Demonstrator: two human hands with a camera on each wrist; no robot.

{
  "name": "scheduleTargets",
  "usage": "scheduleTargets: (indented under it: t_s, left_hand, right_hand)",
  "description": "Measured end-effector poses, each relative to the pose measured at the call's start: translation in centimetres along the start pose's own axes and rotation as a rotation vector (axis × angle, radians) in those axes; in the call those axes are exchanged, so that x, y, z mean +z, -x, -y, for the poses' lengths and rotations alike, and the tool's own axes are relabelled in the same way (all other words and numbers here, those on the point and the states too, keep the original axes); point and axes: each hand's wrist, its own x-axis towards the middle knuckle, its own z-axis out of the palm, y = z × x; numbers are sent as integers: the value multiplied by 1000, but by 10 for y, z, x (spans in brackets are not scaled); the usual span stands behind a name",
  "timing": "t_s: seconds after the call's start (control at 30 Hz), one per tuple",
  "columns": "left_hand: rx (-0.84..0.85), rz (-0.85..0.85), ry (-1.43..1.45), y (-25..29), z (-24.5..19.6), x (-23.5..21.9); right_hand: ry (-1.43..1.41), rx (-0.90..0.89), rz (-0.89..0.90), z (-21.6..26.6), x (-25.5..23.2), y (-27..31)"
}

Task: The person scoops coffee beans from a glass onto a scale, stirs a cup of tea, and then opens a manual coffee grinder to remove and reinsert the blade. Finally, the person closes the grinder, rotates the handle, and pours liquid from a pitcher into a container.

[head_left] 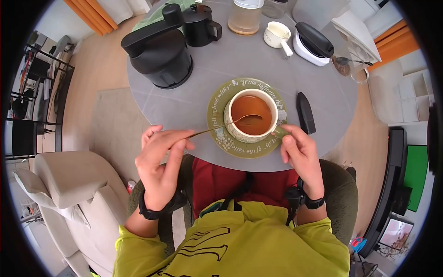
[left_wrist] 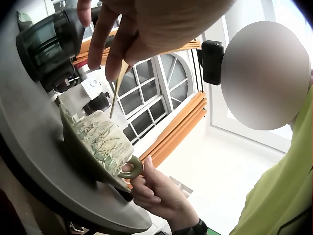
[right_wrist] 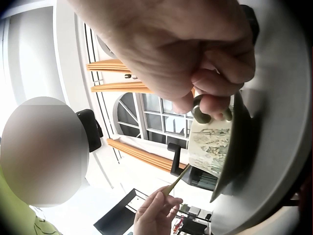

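A floral cup (head_left: 229, 127) of reddish-brown liquid stands on a green saucer (head_left: 217, 99) with white lettering. My left hand (head_left: 159, 161) pinches the end of a thin gold spoon (head_left: 207, 131), whose bowl lies in the liquid. With fingers and thumb, my right hand (head_left: 302, 154) grips the green cup handle (head_left: 280, 131). In the left wrist view the spoon (left_wrist: 115, 98) slants down into the cup (left_wrist: 102, 139), and the right hand (left_wrist: 161, 196) is at the handle (left_wrist: 133, 168). The right wrist view shows the cup (right_wrist: 208, 147) upright on its saucer.
Right of the saucer lies a black elongated object (head_left: 305, 113). Behind stand a black grinder-like appliance (head_left: 161, 60), a black pot (head_left: 198, 27), a glass jug (head_left: 244, 21), a small white handled cup (head_left: 276, 34) and a white-and-black device (head_left: 314, 41). The round table's edge (head_left: 258, 170) is near my body.
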Motion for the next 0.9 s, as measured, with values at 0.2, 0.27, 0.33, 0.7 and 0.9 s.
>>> scheduleTargets:
  t_s: [0.2,0.27,0.33,0.7,0.9]
  left_hand:
    - [-447,-152,566,-1,3,-3]
    - [-455,-163,608,-1,6,-4]
    - [-462,-176,650,-2,9,-5]
    - [-502,-271,685,-5,24,-10]
    - [-513,-303,713,-7,32,-12]
  right_hand:
    - [37,51,62,8,-2,-4]
    - [76,64,55,5,-3,-5]
    - [192,-22,-2,0,-3,-7]
    - [-35,132,-2,10,4,-10]
    - [-171,111,-20,19,-2,-2]
